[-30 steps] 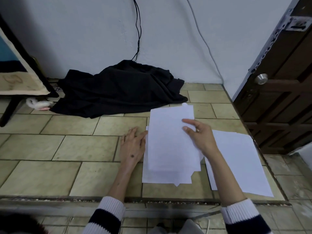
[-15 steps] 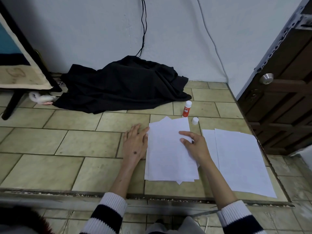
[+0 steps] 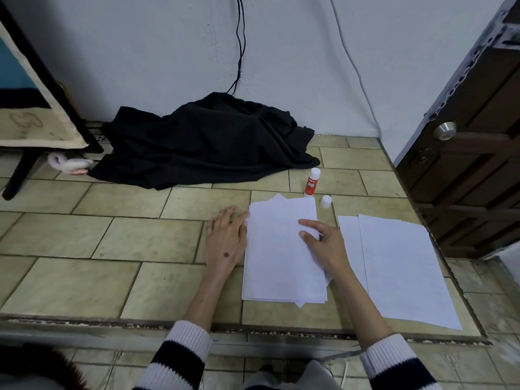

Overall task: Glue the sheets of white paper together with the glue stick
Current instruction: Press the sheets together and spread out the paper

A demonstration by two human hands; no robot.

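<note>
A stack of white paper sheets (image 3: 281, 254) lies on the tiled floor in front of me, its edges slightly fanned. My left hand (image 3: 225, 243) rests flat on the floor, fingertips against the stack's left edge. My right hand (image 3: 323, 243) presses on the top sheet's right side with spread fingers. A red and white glue stick (image 3: 311, 182) stands upright just beyond the stack, uncapped, and its white cap (image 3: 326, 201) stands beside it. A second pile of white sheets (image 3: 399, 266) lies to the right.
A heap of black cloth (image 3: 205, 142) lies against the white wall, with cables running up. A dark wooden door (image 3: 472, 153) stands at the right. A framed board on a black leg (image 3: 28, 108) leans at the left. A floor step edge (image 3: 112, 322) runs near me.
The top sheet, lifted a second ago, now lies flat on the stack. My right hand slid down onto its right side. The glue stick and cap came into view behind the paper.
</note>
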